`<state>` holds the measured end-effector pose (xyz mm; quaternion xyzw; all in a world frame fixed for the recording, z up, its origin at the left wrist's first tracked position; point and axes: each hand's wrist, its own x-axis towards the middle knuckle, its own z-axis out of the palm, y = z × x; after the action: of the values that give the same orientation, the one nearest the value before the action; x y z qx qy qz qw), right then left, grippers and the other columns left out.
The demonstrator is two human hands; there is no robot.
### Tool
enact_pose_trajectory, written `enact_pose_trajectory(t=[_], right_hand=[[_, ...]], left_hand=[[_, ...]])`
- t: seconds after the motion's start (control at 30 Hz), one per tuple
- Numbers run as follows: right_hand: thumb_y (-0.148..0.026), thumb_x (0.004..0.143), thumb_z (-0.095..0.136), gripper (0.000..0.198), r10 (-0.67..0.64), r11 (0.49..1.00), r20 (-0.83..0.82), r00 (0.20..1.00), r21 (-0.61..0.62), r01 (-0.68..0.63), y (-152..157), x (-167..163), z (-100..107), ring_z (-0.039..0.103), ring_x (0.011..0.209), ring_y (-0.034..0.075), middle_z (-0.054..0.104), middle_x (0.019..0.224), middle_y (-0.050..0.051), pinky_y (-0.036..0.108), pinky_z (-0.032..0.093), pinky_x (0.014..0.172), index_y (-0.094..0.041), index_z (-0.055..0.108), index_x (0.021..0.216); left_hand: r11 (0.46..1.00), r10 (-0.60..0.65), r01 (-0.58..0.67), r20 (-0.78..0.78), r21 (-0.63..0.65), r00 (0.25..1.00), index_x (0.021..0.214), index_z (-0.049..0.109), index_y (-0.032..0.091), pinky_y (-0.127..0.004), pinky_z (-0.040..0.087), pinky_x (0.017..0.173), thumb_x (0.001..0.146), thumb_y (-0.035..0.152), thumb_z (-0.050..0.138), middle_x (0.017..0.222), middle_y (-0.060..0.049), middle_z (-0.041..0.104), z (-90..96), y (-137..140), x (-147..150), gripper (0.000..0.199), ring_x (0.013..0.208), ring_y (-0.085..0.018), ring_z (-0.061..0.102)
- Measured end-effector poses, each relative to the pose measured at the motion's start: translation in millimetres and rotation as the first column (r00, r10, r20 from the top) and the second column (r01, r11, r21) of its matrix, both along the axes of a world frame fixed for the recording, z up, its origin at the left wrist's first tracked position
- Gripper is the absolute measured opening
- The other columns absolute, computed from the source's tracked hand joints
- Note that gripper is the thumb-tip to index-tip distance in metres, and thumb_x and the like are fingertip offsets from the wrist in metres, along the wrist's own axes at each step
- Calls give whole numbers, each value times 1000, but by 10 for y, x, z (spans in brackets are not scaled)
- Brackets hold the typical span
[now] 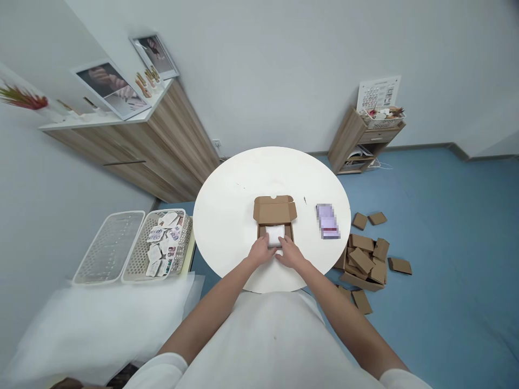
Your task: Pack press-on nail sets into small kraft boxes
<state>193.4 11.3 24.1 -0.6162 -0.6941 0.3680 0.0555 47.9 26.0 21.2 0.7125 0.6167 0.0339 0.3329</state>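
An open brown cardboard box (274,212) lies on the white round table, its lid folded back away from me. Inside its tray sits a white packet (275,234). My left hand (260,251) grips the packet's left edge, over the near left part of the box. On the other side my right hand (290,254) has its fingers on the packet's right edge, with the thumb at the box's near wall. The box's front corners are partly hidden by my hands.
A blurred purple item (328,221) lies at the right of the table (227,216). Cardboard boxes (363,262) fill a carton and lie around it on the floor. White baskets (156,246), one holding small packets, stand at left. A wooden cabinet (174,140) stands behind them.
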Motion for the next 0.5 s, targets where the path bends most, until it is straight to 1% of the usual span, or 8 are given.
enact_pose_trajectory(t=[0.1, 0.2, 0.27, 0.33, 0.37, 0.43, 0.5], right_hand=[[-27, 68, 58, 65, 49, 999, 56, 997, 5, -50, -51, -21, -17, 30, 123, 29, 20, 139, 15, 37, 29, 95, -14, 35, 126], [-27, 71, 55, 61, 58, 995, 10, 998, 81, -59, -88, 45, -5, 22, 127, 28, 16, 141, 15, 37, 27, 98, -14, 35, 126], [-28, 74, 52, 56, 11, 988, -41, 999, 156, -4, -83, 148, 4, 21, 128, 26, 16, 142, 13, 36, 27, 99, -15, 36, 126], [-31, 75, 50, 54, -103, 975, -78, 992, 191, 116, -51, 269, -2, 20, 128, 26, 19, 141, 12, 38, 26, 100, -15, 37, 125], [-33, 75, 50, 56, -168, 967, -99, 981, 177, 184, -29, 323, -14, 21, 128, 27, 22, 140, 13, 39, 26, 100, -14, 37, 125], [-37, 74, 50, 59, -269, 955, -166, 949, 82, 285, 15, 397, -53, 30, 124, 27, 30, 135, 15, 40, 29, 97, -13, 35, 126], [-40, 73, 51, 59, -301, 952, -271, 914, -28, 305, 34, 410, -105, 43, 114, 26, 43, 127, 13, 38, 36, 92, -16, 36, 125]], left_hand=[[1000, -24, 24, 14, 2, 1000, 125, 35, 10, -34, 33, 91, 76, 40, 45, 125, -17, 43, -14, -41, 32, 58, 117, -27, 39], [997, 5, -11, 86, 77, 996, 125, 35, 11, -35, 28, 98, 79, 42, 40, 133, -15, 35, 9, -81, 3, 56, 125, -25, 28], [985, 67, -85, 125, 148, 990, 126, 35, 11, -36, 25, 101, 80, 43, 39, 136, -14, 31, 26, -103, -68, 56, 127, -24, 25], [966, 160, -188, 163, 177, 974, 126, 36, 11, -36, 24, 102, 80, 43, 40, 136, -14, 32, 31, -116, -161, 56, 127, -24, 26], [957, 212, -243, 188, 159, 959, 125, 36, 11, -37, 26, 101, 79, 43, 41, 134, -15, 34, 28, -121, -206, 56, 125, -25, 29], [945, 295, -320, 257, 60, 920, 123, 39, 12, -37, 32, 95, 79, 43, 42, 129, -15, 41, 16, -133, -276, 54, 119, -26, 39], [944, 323, -327, 355, -50, 877, 118, 45, 16, -36, 39, 88, 79, 43, 41, 120, -11, 51, 3, -160, -309, 47, 108, -24, 50]])
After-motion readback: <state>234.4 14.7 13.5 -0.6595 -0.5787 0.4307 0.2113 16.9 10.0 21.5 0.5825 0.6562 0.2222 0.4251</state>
